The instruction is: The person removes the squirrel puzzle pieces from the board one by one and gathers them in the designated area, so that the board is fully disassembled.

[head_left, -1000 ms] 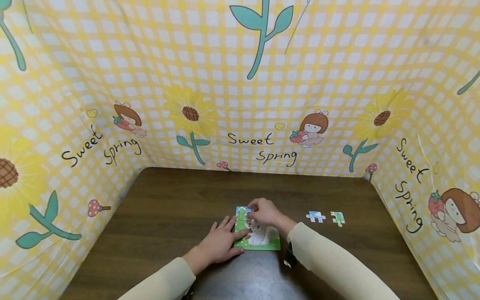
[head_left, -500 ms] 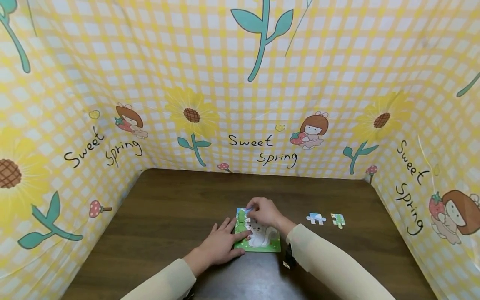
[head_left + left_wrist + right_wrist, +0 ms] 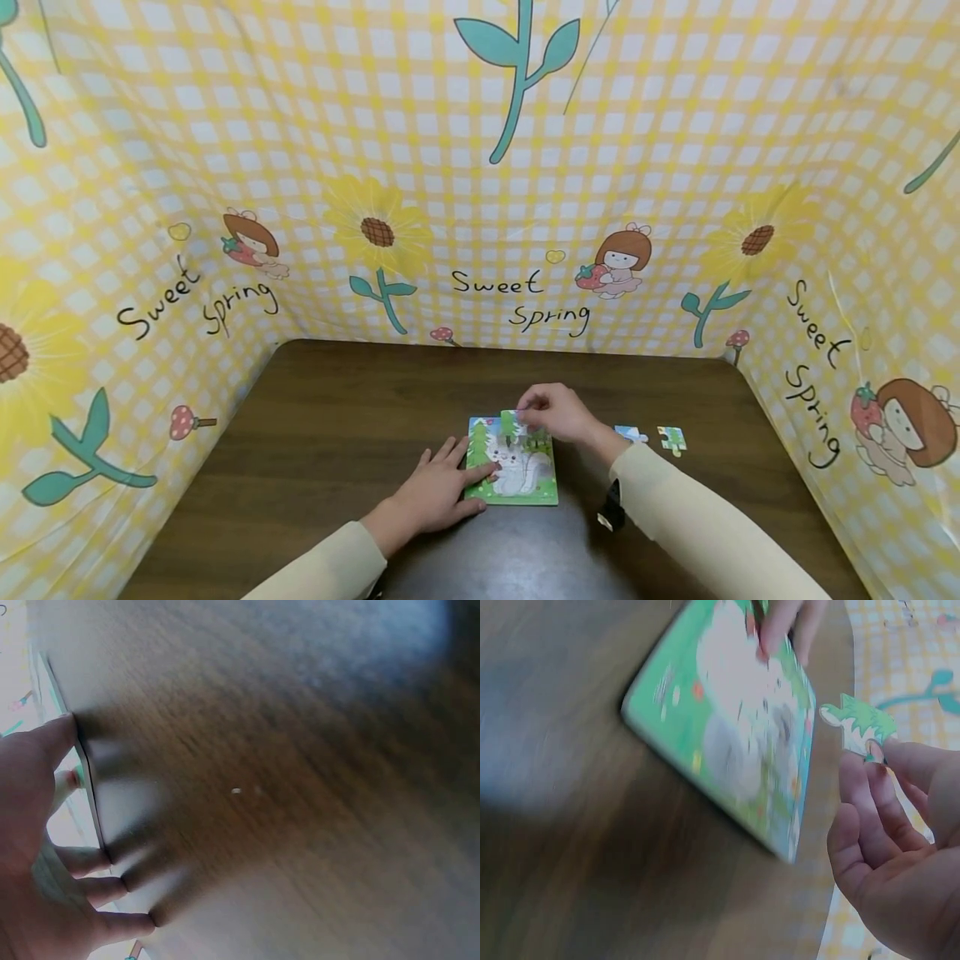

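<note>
Puzzle board (image 3: 525, 493): its left side goes under the left hand (image 3: 435, 492) in my head view; my right wrist view smears its print and crops its top.
Held piece (image 3: 864, 724): the right hand (image 3: 564, 412) hides its pinched end from me.
Loose piece (image 3: 628, 432): I lose its lower part behind the right wrist and sleeve (image 3: 705, 508).
Dark wrist object (image 3: 611, 507): partly covered, too small for me to identify.
Tabletop (image 3: 360, 392): near edge cropped; blurred on my left wrist view.
</note>
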Demonstrator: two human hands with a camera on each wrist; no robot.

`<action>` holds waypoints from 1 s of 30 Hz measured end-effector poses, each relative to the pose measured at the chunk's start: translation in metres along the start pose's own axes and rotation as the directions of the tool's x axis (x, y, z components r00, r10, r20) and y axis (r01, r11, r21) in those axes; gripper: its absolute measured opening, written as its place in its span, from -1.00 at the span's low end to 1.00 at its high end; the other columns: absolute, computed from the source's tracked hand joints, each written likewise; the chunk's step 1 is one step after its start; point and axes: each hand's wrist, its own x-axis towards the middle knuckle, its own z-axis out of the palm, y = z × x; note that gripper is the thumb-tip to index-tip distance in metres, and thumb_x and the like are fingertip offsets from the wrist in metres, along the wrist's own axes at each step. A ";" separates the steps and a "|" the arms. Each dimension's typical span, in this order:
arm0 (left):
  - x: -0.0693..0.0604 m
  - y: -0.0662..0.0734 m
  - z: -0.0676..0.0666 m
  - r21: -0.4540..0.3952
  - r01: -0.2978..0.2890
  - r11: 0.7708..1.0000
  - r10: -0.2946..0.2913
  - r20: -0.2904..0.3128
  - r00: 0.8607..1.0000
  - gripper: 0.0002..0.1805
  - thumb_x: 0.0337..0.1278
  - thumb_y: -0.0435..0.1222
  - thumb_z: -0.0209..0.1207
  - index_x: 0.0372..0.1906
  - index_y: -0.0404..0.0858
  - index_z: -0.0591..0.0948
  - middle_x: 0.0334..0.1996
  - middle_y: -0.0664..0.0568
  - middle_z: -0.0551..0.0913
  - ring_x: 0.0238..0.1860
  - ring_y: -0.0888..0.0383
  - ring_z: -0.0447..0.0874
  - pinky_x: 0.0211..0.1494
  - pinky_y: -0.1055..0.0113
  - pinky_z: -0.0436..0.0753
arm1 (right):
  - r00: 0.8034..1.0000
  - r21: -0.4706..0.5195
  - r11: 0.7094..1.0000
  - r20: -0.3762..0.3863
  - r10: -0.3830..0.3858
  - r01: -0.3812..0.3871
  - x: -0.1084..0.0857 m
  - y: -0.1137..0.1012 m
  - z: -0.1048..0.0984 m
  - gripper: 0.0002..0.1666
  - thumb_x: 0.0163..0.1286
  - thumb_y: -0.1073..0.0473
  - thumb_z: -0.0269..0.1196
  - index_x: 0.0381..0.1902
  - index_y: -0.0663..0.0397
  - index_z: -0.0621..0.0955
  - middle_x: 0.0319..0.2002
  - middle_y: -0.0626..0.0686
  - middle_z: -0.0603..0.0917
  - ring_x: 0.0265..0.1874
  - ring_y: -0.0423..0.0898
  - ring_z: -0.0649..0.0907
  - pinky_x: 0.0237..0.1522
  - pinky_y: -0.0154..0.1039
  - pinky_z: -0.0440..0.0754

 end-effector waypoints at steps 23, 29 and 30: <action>-0.003 -0.001 0.000 0.001 -0.004 1.000 0.004 -0.014 1.000 -0.34 0.39 0.27 0.09 0.54 0.39 0.30 0.63 -0.21 0.09 0.59 -0.32 0.08 0.38 -0.45 0.28 | 0.988 -0.299 0.944 -0.111 0.112 -0.140 -0.033 0.061 -0.081 -0.91 0.42 0.24 0.36 -0.23 0.16 0.76 -0.42 0.05 0.75 -0.45 -0.06 0.70 -0.42 -0.20 0.60; -0.002 -0.001 0.001 0.002 -0.006 1.000 0.006 -0.015 1.000 -0.35 0.40 0.27 0.06 0.54 0.39 0.29 0.63 -0.20 0.08 0.60 -0.32 0.07 0.39 -0.45 0.27 | 0.988 -0.401 0.905 -0.115 0.103 -0.141 -0.033 0.066 -0.083 -0.92 0.38 0.21 0.39 -0.29 0.11 0.78 -0.44 -0.06 0.73 -0.49 -0.17 0.63 -0.33 -0.16 0.64; -0.002 -0.001 0.001 0.002 -0.007 1.000 0.007 -0.016 1.000 -0.35 0.41 0.27 0.07 0.54 0.39 0.29 0.63 -0.21 0.08 0.60 -0.32 0.07 0.39 -0.46 0.27 | 0.987 -0.415 0.898 -0.120 0.105 -0.146 -0.032 0.066 -0.083 -0.93 0.37 0.22 0.40 -0.31 0.09 0.78 -0.44 -0.08 0.73 -0.48 -0.17 0.63 -0.30 -0.15 0.64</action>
